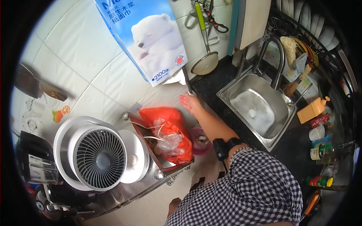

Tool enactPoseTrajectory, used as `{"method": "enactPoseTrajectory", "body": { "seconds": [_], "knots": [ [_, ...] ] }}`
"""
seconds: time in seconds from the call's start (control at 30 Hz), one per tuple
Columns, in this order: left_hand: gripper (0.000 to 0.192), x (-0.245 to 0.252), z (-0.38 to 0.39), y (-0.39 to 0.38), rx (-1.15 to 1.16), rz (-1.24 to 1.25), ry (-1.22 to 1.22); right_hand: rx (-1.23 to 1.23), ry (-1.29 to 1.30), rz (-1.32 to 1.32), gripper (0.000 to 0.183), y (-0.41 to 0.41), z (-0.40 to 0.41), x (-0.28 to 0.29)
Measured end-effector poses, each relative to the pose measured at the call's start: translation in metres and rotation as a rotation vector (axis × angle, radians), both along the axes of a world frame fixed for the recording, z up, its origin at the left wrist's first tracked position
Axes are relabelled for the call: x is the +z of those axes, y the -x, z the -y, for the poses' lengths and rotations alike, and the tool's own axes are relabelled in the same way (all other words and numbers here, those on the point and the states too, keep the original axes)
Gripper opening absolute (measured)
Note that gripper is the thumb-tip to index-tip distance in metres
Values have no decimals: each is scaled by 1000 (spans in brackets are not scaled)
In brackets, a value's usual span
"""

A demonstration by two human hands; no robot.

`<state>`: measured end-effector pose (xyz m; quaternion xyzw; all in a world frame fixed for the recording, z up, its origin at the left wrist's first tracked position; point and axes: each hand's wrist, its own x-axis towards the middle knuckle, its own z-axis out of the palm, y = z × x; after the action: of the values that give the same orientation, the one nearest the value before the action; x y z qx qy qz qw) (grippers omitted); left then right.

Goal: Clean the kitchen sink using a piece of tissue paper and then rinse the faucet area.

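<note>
My right hand (190, 103) reaches up and left, fingers extended, with nothing visible in it. Just above hangs a blue-and-white tissue pack (158, 45), printed with a sleeping polar bear and bearing writing. A white tissue (176, 77) pokes out of its lower end, a little apart from my fingers. Below my hand, a red plastic bag (181, 124) with crumpled clear plastic lies in a metal-edged rack (141, 132). A pink basin (199, 138) with some contents sits beneath my forearm. My left hand is out of view.
On the right, a steel sink (251, 113) holds suds under a black faucet (278, 56). A white fan (99, 158) stands on the steel counter at left. A skimmer ladle (206, 62) and scissors (216, 24) hang on the wall. An orange bottle (312, 110) lines the right counter.
</note>
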<state>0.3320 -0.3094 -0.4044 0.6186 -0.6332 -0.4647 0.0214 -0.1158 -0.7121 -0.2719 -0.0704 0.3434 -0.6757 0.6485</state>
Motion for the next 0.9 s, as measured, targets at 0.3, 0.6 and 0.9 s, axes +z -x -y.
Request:
{"method": "enactPoseTrajectory", "body": {
  "seconds": [0.3,0.6,0.9],
  "knots": [
    [25,-41,8,-28,-468,143,291,8,485,-135,53,-1,2,135],
    [30,-90,-18,-74,-445,118,316,227,135,-363,36,-14,38,117],
    [31,-30,0,-47,-48,46,10,-19,-179,145,35,-11,-1,30]
  ]
}}
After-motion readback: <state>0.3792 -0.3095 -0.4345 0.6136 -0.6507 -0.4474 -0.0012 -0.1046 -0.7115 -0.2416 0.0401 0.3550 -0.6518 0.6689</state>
